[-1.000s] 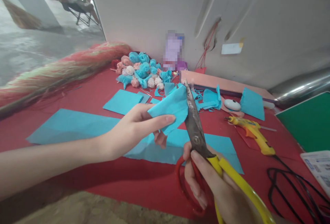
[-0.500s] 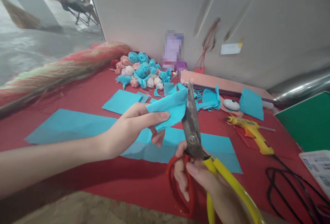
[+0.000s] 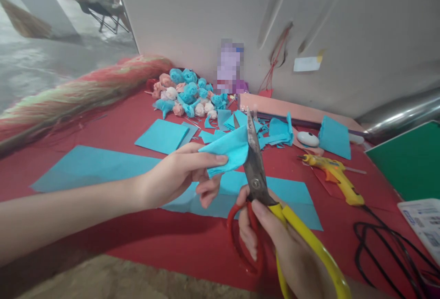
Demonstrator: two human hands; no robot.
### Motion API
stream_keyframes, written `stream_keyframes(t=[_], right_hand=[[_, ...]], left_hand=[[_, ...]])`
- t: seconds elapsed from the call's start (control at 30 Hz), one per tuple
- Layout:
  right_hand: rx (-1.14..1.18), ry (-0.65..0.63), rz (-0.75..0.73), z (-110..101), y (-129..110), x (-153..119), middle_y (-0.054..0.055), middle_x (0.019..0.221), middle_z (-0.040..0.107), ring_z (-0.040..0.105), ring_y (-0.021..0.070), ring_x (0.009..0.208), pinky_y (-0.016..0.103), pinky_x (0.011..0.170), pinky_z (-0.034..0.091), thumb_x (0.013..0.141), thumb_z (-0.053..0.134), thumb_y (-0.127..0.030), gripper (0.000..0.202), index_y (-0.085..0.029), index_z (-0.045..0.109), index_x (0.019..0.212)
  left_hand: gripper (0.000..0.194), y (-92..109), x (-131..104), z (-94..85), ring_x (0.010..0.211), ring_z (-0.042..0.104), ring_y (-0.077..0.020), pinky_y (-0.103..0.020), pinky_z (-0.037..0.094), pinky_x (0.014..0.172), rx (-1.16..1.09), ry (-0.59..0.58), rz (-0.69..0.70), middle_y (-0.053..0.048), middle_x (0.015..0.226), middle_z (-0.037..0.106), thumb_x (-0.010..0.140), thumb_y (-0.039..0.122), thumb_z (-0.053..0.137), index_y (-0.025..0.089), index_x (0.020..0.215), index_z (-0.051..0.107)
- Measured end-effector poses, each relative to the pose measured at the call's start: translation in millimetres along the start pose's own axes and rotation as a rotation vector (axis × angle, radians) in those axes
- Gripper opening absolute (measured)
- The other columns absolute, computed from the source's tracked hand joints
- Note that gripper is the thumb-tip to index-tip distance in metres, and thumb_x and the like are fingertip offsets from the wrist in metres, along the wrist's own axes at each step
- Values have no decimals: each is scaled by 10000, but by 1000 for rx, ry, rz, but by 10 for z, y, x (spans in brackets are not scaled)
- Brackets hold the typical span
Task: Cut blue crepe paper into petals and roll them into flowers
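Left hand [image 3: 177, 170] has a firm pinch on the folded blue paper [image 3: 228, 154], thumb flat on top and fingers curled underneath — no gap there that I can see. Right hand [image 3: 292, 248] is wrapped around the scissors [image 3: 256, 166], with some fingers through the red loop and the thumb lying near the yellow handle.

The paper is up in the air over the red table [image 3: 137, 239], its right edge tight against the near blade. A dark tip pokes out past the top edge, which I take for the other blade, so the scissors look parted around the paper.

What's different from a second ago: the paper's top corner used to reach nearly up to the scissor tip, and now it sits clearly lower. The left fingers underneath look more tucked in too. Can't swear whether the corner got trimmed or just tilted away — but the right edge curves round at the bottom, so my guess is the shaping is partway along.

The long blue strip [image 3: 85, 168] below, the blue scraps [image 3: 280, 129] behind and the paper flowers [image 3: 190, 89] at the back haven't really budged.
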State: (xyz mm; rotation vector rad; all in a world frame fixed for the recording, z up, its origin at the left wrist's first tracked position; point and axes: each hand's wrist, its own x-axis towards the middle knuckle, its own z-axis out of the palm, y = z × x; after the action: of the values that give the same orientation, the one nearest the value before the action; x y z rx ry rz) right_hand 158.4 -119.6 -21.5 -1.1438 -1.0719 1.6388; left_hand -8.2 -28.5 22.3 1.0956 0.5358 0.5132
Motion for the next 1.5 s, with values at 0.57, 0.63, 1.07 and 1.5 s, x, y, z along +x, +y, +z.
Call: stream_keyframes(t=[0.57,0.63,1.07,1.5], right_hand=[[-135,174,206,29,-123,-53,-96,342,388,361,75,250,140,254,294,680,468,-721,531,-209,427,815],[-124,206,166,16,-141,-39,-109,319,344,304,65,217,136,227,253,672,462,-735,535,-212,411,772],[-63,146,17,-63,-263,92,-90,402,265,275,22,283,164,338,237,815,488,-508,468,-162,371,522],[-314,307,66,11,-343,70,-81,334,263,263,44,273,188,319,205,718,492,-442,420,-210,272,446]], left_hand=[[405,16,39,-27,398,509,-89,-195,426,481,145,140,67,34,384,399,798,238,467,150,404,428],[394,31,41,-53,402,509,-88,-194,428,478,191,162,118,31,387,427,794,231,467,150,408,449],[322,-16,10,-48,647,605,-124,-213,467,592,1207,181,416,-38,833,674,838,172,365,165,1105,545],[586,-118,-51,0,848,613,-230,-276,468,548,1675,174,485,-134,1233,503,792,100,322,179,1367,240]])
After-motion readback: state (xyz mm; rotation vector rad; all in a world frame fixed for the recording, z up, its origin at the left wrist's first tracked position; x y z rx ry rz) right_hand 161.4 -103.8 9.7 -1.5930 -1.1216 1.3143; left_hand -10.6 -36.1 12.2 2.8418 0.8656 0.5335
